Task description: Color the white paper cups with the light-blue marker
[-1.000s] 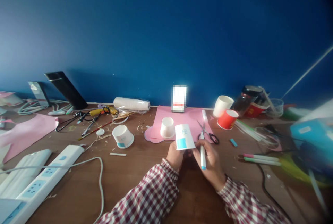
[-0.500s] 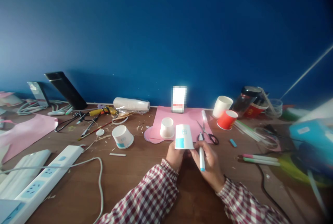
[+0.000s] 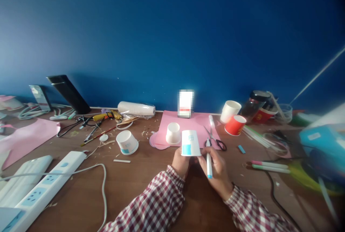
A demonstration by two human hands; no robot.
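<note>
A white paper cup (image 3: 190,142) is held upside down above the table, with a blue window outline and a solid blue rectangle on its side. My left hand (image 3: 181,163) grips it from below at the rim; some fingers are hidden behind the cup. In my right hand (image 3: 217,167) is a marker (image 3: 209,163) with a blue end, its tip pointing away from me. The fingers of that hand also reach the cup's right rim. Beyond them, a plain white paper cup (image 3: 173,133) stands on pink paper (image 3: 198,117), and scissors (image 3: 215,140) lie to the right.
Another upturned cup (image 3: 127,142) with blue marks stands at left. A power strip (image 3: 54,178) lies front left with a loose cable (image 3: 104,181). At right are a red cup (image 3: 235,124), a white cup (image 3: 230,111), markers (image 3: 269,165) and a jar (image 3: 253,106). A bright screen (image 3: 185,102) leans against the wall.
</note>
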